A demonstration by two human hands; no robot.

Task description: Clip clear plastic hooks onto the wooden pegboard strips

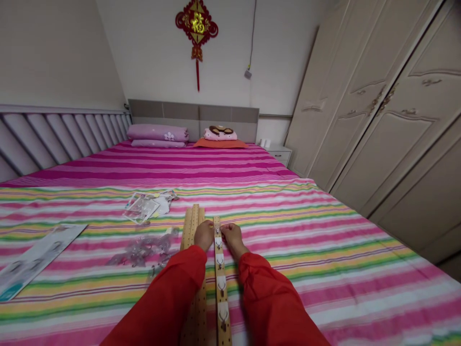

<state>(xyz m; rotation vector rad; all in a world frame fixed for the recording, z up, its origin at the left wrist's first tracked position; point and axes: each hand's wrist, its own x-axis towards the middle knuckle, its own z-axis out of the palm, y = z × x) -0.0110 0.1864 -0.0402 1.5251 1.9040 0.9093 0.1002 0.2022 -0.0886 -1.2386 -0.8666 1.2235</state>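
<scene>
Between the fingertips of the left hand (204, 234) and the right hand (232, 235) lies the far end of a slim, hole-dotted wooden strip (221, 272), with a small metal piece (217, 230) on it. Nearer the person than the fingers, white-backed hooks (222, 285) run in a row along the same strip. As I judge it, the strip needs steadying from one side, since soft bedding gives under a push, while the other hand keeps the metal piece straight and in line with the row. The right thumb and forefinger are drawn narrowly together beside that piece; the left fingers curl in at the strip's other edge. Whether either hand truly grips anything is too small for me to tell. Just left of the left fingers are more wooden strips (194, 226); farther left, crumpled clear wrappers (140, 250) and, beyond, packaging (142, 207) on the striped cover (306, 259).
</scene>
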